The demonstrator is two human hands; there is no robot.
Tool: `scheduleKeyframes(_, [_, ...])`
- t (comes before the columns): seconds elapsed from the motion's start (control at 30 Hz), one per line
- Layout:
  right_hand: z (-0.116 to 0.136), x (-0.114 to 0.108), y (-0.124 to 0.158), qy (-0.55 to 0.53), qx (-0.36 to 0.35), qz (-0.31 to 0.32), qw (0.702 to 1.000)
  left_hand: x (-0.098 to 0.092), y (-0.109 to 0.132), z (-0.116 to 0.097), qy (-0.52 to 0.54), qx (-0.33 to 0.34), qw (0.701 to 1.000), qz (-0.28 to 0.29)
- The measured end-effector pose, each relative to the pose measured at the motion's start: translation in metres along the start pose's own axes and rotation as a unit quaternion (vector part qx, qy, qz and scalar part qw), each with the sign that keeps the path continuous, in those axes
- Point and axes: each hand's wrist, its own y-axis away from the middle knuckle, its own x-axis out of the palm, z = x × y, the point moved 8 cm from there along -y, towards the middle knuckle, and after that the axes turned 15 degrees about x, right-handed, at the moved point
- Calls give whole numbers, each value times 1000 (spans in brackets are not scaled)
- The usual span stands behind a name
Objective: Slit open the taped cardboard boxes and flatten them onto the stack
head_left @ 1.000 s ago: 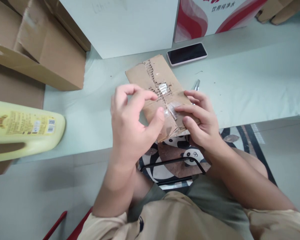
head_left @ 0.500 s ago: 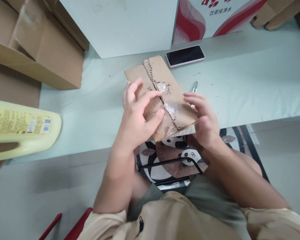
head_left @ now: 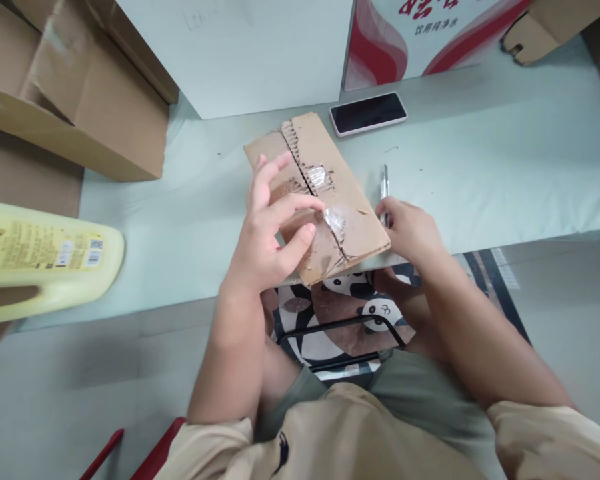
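Note:
A flat piece of brown cardboard (head_left: 353, 193) lies at the table's front, its near corner jutting past the edge. A torn seam with bits of clear tape runs down its face. My left hand (head_left: 270, 230) rests over its left side, fingers spread apart. To the right of the cardboard lies a utility knife (head_left: 385, 180), its tip pointing away from me. My right hand (head_left: 410, 227) has its thumb and fingers closed around the knife's near end, right beside the cardboard's edge.
A phone (head_left: 369, 114) lies behind the cardboard. White (head_left: 260, 60) and red-and-white (head_left: 380, 47) boxes stand at the back. Open cardboard boxes (head_left: 115, 127) and a yellow jug (head_left: 95, 267) occupy the left. Another cut cardboard piece (head_left: 545, 27) is at back right.
My right hand has moved off the cardboard's right edge and down onto the utility knife, which now stands more upright in view. My left hand has shifted slightly left along with the cardboard.

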Motion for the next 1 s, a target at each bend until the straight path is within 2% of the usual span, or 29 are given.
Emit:
scheduleKeyframes(0.07, [-5,-8,-1,-95,11,-7,995,0,0,1,14,1,1000,10])
scheduleKeyframes(0.13, [-7,-20,0,-238,5,-2,971,1,0,1,22,8,1000,19])
scheduleKeyframes(0.17, [-6,-27,3,-318,-17,3,948,2,0,1,23,12,999,24])
scheduleKeyframes(0.23, [3,-46,14,-472,-96,19,876,6,1,1,14,16,999,33])
scheduleKeyframes(0.33, [15,-77,40,-607,-218,16,764,11,3,4,-10,13,999,36])
scheduleKeyframes(0.37, [17,-84,48,-623,-246,0,743,12,4,5,-15,12,999,34])
scheduleKeyframes(0.4, [18,-90,57,-624,-262,-21,736,13,4,5,-17,13,999,32])
scheduleKeyframes(0.53, [19,-96,82,-590,-264,-104,756,14,0,1,-10,24,1000,14])
scheduleKeyframes(0.63, [21,-93,95,-577,-249,-98,771,13,-3,-1,3,24,1000,8])
scheduleKeyframes(0.73, [28,-91,106,-556,-254,-62,789,12,-3,1,4,22,1000,-3])
scheduleKeyframes(0.8, [34,-89,113,-518,-270,-55,810,12,-1,2,1,21,1000,-8])
scheduleKeyframes(0.93, [49,-84,127,-372,-325,-104,863,14,1,4,-15,33,999,-4])
scheduleKeyframes(1.0, [56,-77,126,-300,-328,-104,890,14,2,3,-27,47,999,-8])
